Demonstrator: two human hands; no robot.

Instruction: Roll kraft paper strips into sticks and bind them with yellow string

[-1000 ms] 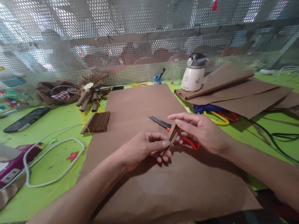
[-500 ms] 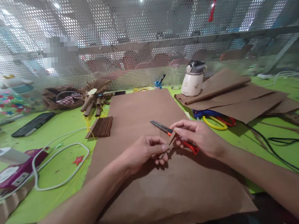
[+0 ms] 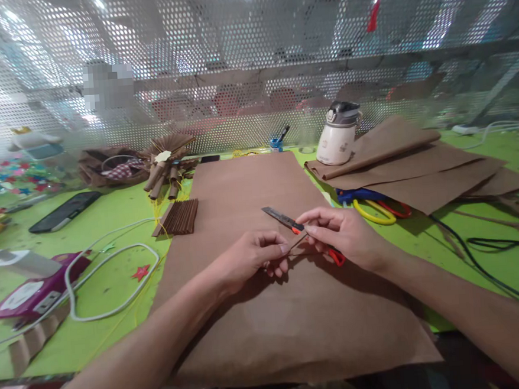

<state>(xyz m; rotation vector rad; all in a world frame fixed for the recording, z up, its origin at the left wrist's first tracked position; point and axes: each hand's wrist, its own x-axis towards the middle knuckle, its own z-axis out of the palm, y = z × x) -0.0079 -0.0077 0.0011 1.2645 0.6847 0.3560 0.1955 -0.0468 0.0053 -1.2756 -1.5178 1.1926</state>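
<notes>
Between my two hands is a narrow strip of brown paper (image 3: pixel 298 241). My left hand (image 3: pixel 257 255) pinches its near left end between thumb and fingers. At the other end, my right hand (image 3: pixel 337 233) grips it with thumb and forefinger. Beneath my right hand lies a utility knife (image 3: pixel 281 218) with an orange-red handle, partly covered, its blade toward the upper left. Both hands are above a large sheet of brown paper (image 3: pixel 250 189). A pleated brown paper piece (image 3: pixel 181 217) rests on the sheet's left edge.
A white flask (image 3: pixel 336 141) stands at the back right beside folded brown paper (image 3: pixel 385 150). Scissors with a yellow handle (image 3: pixel 374 213) lie right of my hands. On the left are a phone (image 3: pixel 65 211), a purple power strip (image 3: pixel 39 293) and a looped white cable (image 3: pixel 72 296).
The paper strip has turned to show more of its thin edge between my hands. My hands have barely shifted, and the whole view has moved slightly.
</notes>
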